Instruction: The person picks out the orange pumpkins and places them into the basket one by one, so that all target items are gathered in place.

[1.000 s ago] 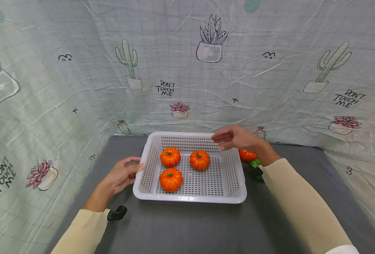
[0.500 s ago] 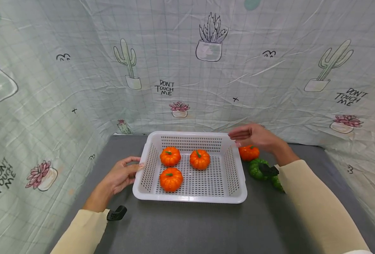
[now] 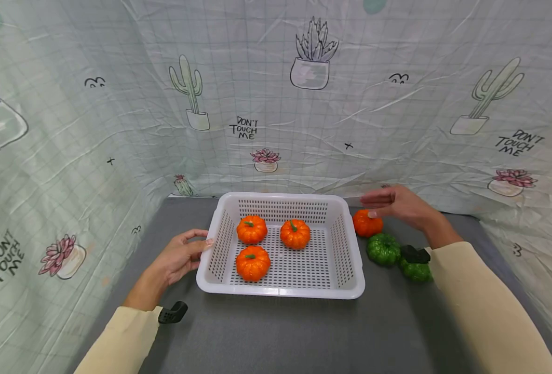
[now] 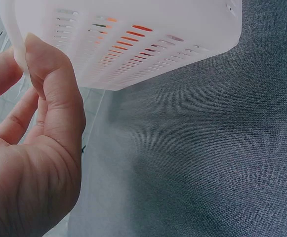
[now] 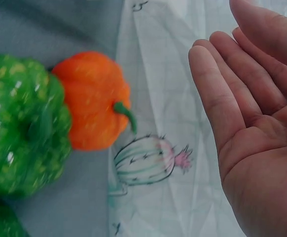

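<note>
My left hand (image 3: pixel 177 258) pinches the left rim of a white perforated plastic basket (image 3: pixel 278 292), thumb on one side of the rim and fingers on the other in the left wrist view. Inside the basket sit three small orange pumpkins, one at back left (image 3: pixel 251 229), one at back middle (image 3: pixel 295 234) and one at front left (image 3: pixel 253 263). Beyond the basket's right side, my right hand (image 3: pixel 404 206) hovers with nothing in it, fingers extended. Below it lies another orange pumpkin (image 3: pixel 368 224), its stem facing the curtain in the right wrist view (image 5: pixel 96 101).
Two speckled green pumpkins, a nearer-the-basket one (image 3: pixel 384 249) and another (image 3: pixel 417 270) partly behind the black wrist strap, rest on the dark grey table (image 3: pixel 276 337). A white curtain (image 3: pixel 276 119) with cactus drawings encloses the back and sides.
My right hand has moved rightward, from over the basket's back right corner to above the outside orange pumpkin, uncovering the green pumpkins. The left hand and the basket stay in place.
</note>
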Demonstrator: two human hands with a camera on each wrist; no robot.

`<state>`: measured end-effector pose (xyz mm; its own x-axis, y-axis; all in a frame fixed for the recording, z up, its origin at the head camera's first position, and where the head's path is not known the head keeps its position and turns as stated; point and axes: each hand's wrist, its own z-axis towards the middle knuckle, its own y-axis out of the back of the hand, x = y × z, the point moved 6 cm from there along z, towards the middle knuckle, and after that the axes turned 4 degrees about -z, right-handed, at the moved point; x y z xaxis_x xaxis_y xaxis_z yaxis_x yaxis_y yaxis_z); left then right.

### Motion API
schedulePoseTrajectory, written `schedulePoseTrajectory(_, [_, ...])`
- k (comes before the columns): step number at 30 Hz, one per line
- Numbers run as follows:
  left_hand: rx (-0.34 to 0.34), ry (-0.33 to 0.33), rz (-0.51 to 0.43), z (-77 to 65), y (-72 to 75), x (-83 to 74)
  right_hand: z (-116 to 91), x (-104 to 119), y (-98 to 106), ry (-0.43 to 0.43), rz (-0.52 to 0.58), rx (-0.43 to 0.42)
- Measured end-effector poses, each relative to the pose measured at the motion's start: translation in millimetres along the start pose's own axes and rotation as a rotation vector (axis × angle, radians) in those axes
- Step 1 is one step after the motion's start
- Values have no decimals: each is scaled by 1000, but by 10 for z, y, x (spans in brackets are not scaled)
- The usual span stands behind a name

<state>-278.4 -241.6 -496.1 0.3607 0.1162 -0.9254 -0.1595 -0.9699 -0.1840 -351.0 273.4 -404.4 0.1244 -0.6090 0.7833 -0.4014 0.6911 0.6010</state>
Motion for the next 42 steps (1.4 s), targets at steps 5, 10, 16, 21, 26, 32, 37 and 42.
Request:
schedulePoseTrajectory(5, [-7,-2,0,-6,1,-5,-29,-148,51,-30,-7,-20])
schedulePoseTrajectory(10, [-9,-5,9,-1,-15,-12,-62,-309,85,-49,-15,-39])
schedulePoseTrajectory(16, [-15,-8,18,8,-12,-5,-75,-501,78,-86,-9,-69])
schedulePoseTrajectory(21, [-17,-9,21,18,-13,13,-63,-649,74,-138,15,-109])
schedulePoseTrajectory(26, [-23,-5,18,12,-8,26,-64,-751,55,-160,43,-130])
schedulePoseTrajectory(32, [-19,-8,20,-2,5,29,-51,-826,9,-146,71,-107])
schedulePoseTrajectory(37, [-22,-7,17,-4,13,30,-12,-843,-35,-158,77,-93])
schedulePoseTrajectory(42, [-27,-6,21,-15,0,20,62,-841,-120,-175,13,-85])
